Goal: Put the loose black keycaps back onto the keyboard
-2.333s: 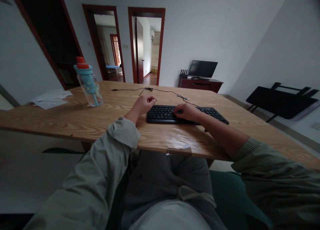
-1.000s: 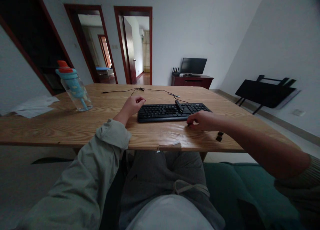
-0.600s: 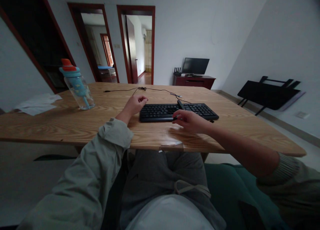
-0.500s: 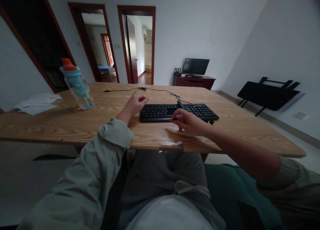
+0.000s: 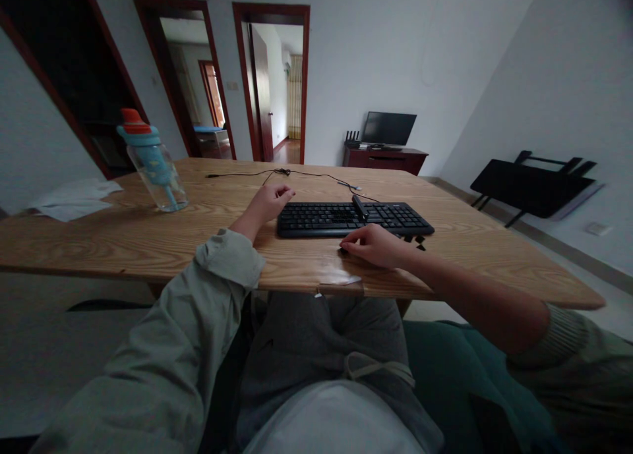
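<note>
A black keyboard (image 5: 316,228) lies on the wooden table in front of me, with some keys gone from its middle. My right hand (image 5: 370,244) is low over the table just in front of it, thumb and fingertips closed on a small black keycap (image 5: 343,250) at the tabletop. Several loose black keycaps (image 5: 420,242) lie beyond that wrist, partly hidden. A short black stick-like object (image 5: 360,208) rests across the keys. By the keyboard's left end is my left hand (image 5: 271,201), its fingers curled together; whether they hold anything is hidden.
A clear bottle with a blue and orange lid (image 5: 157,170) stands at the table's left, beside white tissues (image 5: 76,198). A thin black cable (image 5: 306,175) runs behind the keyboard. Clear tape (image 5: 341,284) covers a spot on the front table edge (image 5: 287,284).
My right hand has come down from the keyboard's front edge to the tabletop, with the keycap in its fingers. My left hand has stayed about where it was.
</note>
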Available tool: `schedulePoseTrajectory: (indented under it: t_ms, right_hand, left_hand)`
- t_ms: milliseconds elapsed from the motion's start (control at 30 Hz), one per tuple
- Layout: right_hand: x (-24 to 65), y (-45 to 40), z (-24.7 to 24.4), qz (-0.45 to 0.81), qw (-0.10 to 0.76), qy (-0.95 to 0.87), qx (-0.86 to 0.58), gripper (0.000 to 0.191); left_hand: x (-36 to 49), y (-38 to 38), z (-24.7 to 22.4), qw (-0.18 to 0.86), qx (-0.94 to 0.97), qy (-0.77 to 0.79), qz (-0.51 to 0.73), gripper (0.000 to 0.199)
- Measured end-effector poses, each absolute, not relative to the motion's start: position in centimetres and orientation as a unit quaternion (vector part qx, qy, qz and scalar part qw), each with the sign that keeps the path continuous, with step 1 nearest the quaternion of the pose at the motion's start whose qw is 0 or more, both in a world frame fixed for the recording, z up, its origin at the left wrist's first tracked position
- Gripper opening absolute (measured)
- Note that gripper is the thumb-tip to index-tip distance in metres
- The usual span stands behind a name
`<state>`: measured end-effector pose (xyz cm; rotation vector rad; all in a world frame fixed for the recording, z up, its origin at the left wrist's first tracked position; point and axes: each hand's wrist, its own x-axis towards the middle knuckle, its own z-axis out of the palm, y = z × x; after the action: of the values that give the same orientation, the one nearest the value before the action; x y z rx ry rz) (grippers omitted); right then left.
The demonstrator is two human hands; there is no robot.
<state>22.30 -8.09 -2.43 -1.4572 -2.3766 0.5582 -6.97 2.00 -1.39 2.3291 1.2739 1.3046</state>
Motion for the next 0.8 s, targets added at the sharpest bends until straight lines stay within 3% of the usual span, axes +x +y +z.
schedulePoseTrajectory:
  t_ms: [333,500,800]
  right_hand:
    - [23.7,-7.9,-0.7,0.060,0.178,-0.881,-0.434,0.032]
    - [24.4,-7.7,-1.5,0.043,0.116,-0.933,-0.338,0.034]
    - [24.1,-7.6,-1.5,0.061,0.102,-0.929,-0.352,0.028]
  left_hand:
    - [-7.0,1.7,-1.1,0.097,0.786,0.429,0.435,0.032]
    - [-7.1,1.8,-1.2,0.099,0.783,0.428,0.440,0.034]
    - [-6.9,1.6,-1.1,0.099,0.782,0.437,0.434,0.029]
